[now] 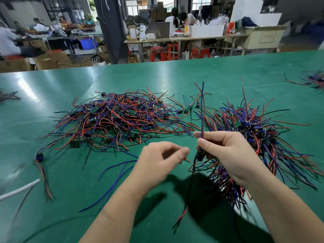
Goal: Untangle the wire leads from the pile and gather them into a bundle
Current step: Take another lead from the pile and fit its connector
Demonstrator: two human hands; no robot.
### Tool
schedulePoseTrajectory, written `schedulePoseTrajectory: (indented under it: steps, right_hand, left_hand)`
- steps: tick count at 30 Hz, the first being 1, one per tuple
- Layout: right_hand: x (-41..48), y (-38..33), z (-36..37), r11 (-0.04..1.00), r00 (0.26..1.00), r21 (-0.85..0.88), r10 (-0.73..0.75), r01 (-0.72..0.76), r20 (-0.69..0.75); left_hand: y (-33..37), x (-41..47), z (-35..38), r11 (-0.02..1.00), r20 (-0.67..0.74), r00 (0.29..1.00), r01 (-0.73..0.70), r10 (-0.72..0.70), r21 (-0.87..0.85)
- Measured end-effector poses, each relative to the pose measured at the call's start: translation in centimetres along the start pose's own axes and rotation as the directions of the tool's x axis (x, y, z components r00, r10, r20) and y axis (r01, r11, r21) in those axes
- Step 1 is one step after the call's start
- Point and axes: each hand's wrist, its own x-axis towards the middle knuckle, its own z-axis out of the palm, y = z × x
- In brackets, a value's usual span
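A tangled pile of red, blue and black wire leads [119, 120] with small green boards lies at the middle left of the green table [52, 85]. A gathered heap of leads [259, 134] lies at the right. My right hand [226, 151] pinches one lead [202, 109] between thumb and fingers; its blue and red wires stand upward and its black and red tails hang down below the hand. My left hand [161, 158] hovers just left of it, its fingers curled with thumb and fingertips close together, blurred; whether it holds a wire end I cannot tell.
Loose blue wires [114, 172] lie in front of the pile. A single lead with a blue connector [39, 156] lies at the left, a white tube [19, 190] near the left edge. More leads [313, 81] sit at the far right. People work at benches behind.
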Motion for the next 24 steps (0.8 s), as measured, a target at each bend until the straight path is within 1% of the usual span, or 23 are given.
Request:
schedulePoseTrajectory:
  steps: [2, 3, 6, 8, 9, 12, 15, 17, 19, 21, 24]
  right_hand:
    - [-0.3, 0.0, 0.5, 0.999, 0.997, 0.026, 0.044, -0.046, 0.064]
    - [-0.4, 0.0, 0.7, 0.998, 0.995, 0.01, 0.058, -0.059, 0.08]
    - [-0.5, 0.0, 0.9, 0.997, 0.997, -0.055, 0.054, -0.052, 0.046]
    - [-0.4, -0.3, 0.6, 0.999, 1.0, -0.044, 0.012, -0.013, -0.027]
    - [-0.2, -0.6, 0.2, 1.0, 0.996, -0.02, -0.015, 0.013, -0.086]
    - [0.2, -1.6, -1.2, 0.987, 0.965, 0.135, -0.046, 0.083, -0.26]
    - [0.2, -2.2, -1.6, 0.961, 0.943, 0.247, -0.035, 0.123, -0.332]
    - [0.1, -2.3, -1.5, 0.942, 0.938, 0.298, -0.045, 0.154, -0.343]
    - [0.0, -2.5, -1.5, 0.934, 0.931, 0.31, -0.056, 0.177, -0.361]
    - [0.2, -2.4, -1.7, 0.924, 0.918, 0.335, -0.043, 0.187, -0.394]
    - [0.8, -2.3, -2.1, 0.872, 0.906, 0.448, 0.013, 0.197, -0.424]
  left_hand:
    - [0.2, -0.4, 1.4, 0.995, 0.038, 0.999, 0.032, -0.029, -0.094]
    - [0.3, -0.6, 2.1, 0.989, 0.042, 0.998, 0.044, -0.039, -0.144]
    - [0.4, -0.6, 3.0, 0.966, 0.069, 0.994, 0.099, -0.084, -0.239]
    - [0.4, -0.7, 3.0, 0.966, 0.14, 0.984, 0.138, -0.108, -0.219]
    - [0.4, -0.8, 3.0, 0.968, 0.202, 0.972, 0.161, -0.121, -0.193]
    - [0.7, -1.5, 3.5, 0.974, 0.408, 0.902, 0.2, -0.14, -0.107]
    - [1.2, -1.9, 3.3, 0.965, 0.496, 0.861, 0.21, -0.107, -0.156]
    - [1.4, -1.9, 2.8, 0.96, 0.525, 0.846, 0.213, -0.087, -0.184]
    - [1.5, -1.9, 2.5, 0.945, 0.533, 0.843, 0.227, -0.07, -0.235]
    - [1.5, -2.0, 2.5, 0.906, 0.511, 0.859, 0.247, -0.041, -0.343]
    - [1.5, -1.6, 2.2, 0.81, 0.434, 0.9, 0.229, 0.035, -0.54]
